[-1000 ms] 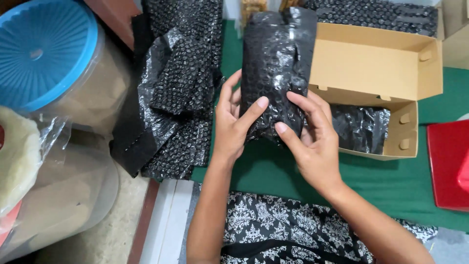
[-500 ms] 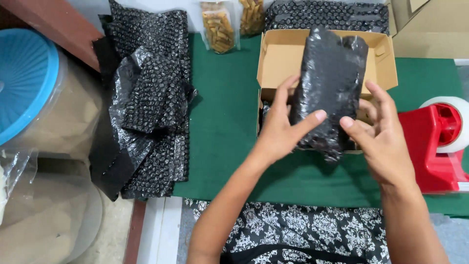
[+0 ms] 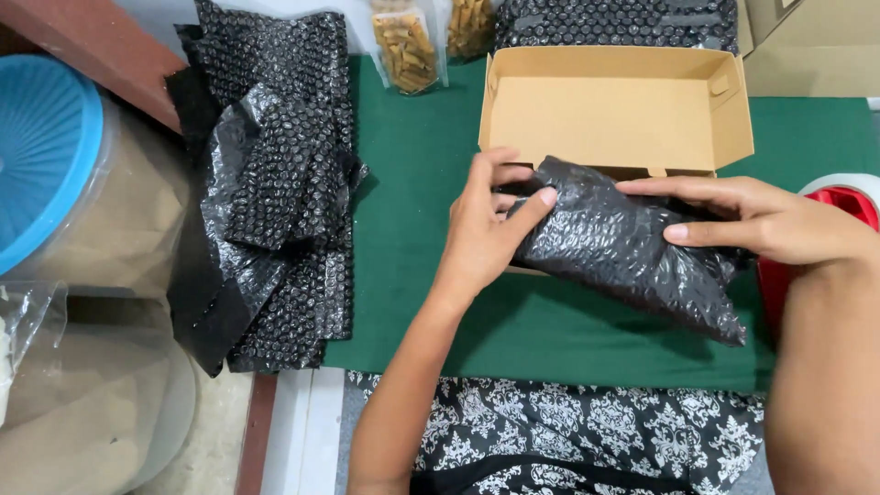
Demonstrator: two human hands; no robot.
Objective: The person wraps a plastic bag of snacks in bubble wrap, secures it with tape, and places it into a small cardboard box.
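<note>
A bundle wrapped in black bubble wrap (image 3: pixel 623 247) lies tilted over the front of an open brown cardboard box (image 3: pixel 614 110) on the green table cover (image 3: pixel 412 202). My left hand (image 3: pixel 486 229) grips the bundle's left end, thumb on top. From the right, my right hand (image 3: pixel 761 220) presses flat on the bundle's upper edge. What the wrap holds is hidden.
A heap of loose black bubble wrap (image 3: pixel 266 192) lies at the left. Two clear snack bags (image 3: pixel 408 46) and more black wrap (image 3: pixel 614 23) stand behind the box. A red tape dispenser (image 3: pixel 848 202) is at the right, and a blue-lidded clear jar (image 3: pixel 55 174) at far left.
Both hands swung the wrapped bundle from upright to lying sideways and lowered it onto the box's front. The view shifted so the box sits more central.
</note>
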